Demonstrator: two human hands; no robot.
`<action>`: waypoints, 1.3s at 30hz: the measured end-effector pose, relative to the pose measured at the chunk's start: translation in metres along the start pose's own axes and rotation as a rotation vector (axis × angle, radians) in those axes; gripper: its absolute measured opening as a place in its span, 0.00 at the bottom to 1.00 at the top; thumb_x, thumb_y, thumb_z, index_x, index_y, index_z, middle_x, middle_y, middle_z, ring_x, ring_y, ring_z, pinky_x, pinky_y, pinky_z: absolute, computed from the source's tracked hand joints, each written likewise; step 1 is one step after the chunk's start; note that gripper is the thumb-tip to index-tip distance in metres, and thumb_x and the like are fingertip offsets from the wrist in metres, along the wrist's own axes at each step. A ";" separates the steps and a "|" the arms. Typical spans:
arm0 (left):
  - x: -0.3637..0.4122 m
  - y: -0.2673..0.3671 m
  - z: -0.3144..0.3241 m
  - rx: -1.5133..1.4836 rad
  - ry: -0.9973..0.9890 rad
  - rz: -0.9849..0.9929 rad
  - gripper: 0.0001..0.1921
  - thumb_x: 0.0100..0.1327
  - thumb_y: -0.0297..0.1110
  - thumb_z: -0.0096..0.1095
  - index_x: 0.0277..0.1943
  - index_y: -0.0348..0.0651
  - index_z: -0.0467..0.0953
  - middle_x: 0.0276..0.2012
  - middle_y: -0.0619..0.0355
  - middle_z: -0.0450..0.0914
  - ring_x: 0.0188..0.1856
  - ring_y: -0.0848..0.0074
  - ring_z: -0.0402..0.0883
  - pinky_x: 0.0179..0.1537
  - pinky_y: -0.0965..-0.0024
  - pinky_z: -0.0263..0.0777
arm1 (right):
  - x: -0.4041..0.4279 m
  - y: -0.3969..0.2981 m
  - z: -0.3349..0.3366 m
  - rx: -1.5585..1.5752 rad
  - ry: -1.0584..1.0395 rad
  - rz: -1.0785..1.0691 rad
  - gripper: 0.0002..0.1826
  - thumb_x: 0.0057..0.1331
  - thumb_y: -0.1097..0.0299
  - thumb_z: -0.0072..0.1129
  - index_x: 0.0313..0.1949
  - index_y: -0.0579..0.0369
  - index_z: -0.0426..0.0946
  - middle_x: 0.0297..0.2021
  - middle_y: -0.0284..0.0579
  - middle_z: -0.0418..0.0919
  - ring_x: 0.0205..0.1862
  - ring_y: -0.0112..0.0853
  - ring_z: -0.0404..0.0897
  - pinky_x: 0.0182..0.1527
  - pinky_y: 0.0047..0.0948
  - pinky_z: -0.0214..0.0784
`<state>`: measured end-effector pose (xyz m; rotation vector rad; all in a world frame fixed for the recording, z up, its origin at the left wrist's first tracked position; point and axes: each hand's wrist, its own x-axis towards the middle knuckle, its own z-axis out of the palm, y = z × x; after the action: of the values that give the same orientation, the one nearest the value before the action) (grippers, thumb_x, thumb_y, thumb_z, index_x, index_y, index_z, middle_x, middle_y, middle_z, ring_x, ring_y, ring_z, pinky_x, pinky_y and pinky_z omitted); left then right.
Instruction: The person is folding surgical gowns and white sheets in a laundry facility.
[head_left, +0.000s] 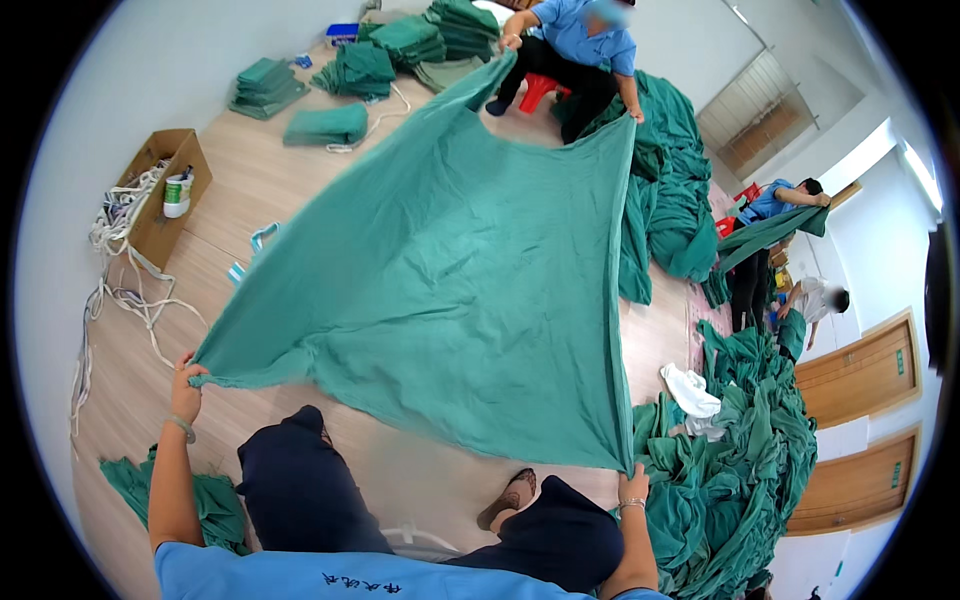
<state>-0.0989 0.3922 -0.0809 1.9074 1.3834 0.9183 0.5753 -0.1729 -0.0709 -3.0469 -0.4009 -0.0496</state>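
Observation:
A large green cloth sheet (480, 285) is stretched out above the floor in front of me. My left hand (187, 382) grips its near left corner, and my right hand (634, 486) grips the near right corner. Across from me, a seated co-worker (581, 37) in a blue shirt holds the two far corners, one in each hand. Shallow wrinkles run over the middle of the sheet, and its near edge sags between my hands.
A cardboard box (184, 199) of white straps stands at left. Folded green cloths (262, 86) are stacked by the wall. Heaps of loose green cloth lie at right (720, 472) and behind the co-worker (671, 172). Another person (772, 206) holds a green cloth farther right.

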 end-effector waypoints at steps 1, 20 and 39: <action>0.005 0.009 -0.011 -0.024 -0.142 -0.155 0.06 0.56 0.23 0.45 0.29 0.38 0.73 0.32 0.59 0.74 0.32 0.72 0.73 0.32 0.74 0.65 | 0.000 0.008 -0.002 0.010 0.017 0.000 0.25 0.52 0.58 0.65 0.45 0.54 0.67 0.31 0.62 0.74 0.39 0.56 0.74 0.42 0.49 0.67; -0.043 0.364 0.154 -0.485 -0.552 0.467 0.10 0.64 0.27 0.53 0.47 0.42 0.69 0.30 0.55 0.75 0.30 0.74 0.73 0.34 0.73 0.68 | -0.040 -0.213 -0.145 0.696 -0.055 -0.676 0.10 0.59 0.67 0.58 0.33 0.62 0.72 0.24 0.54 0.74 0.27 0.44 0.73 0.31 0.34 0.65; -0.097 0.358 0.195 -0.349 -0.595 0.633 0.18 0.58 0.22 0.49 0.54 0.39 0.66 0.38 0.46 0.77 0.35 0.55 0.77 0.37 0.61 0.70 | -0.146 -0.312 -0.114 1.096 -0.098 -0.869 0.08 0.58 0.75 0.56 0.38 0.61 0.74 0.32 0.50 0.75 0.31 0.40 0.76 0.33 0.33 0.68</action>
<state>0.2325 0.1864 0.0734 2.1159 0.2523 0.7037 0.3506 0.0823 0.0565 -1.6555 -1.2154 0.2029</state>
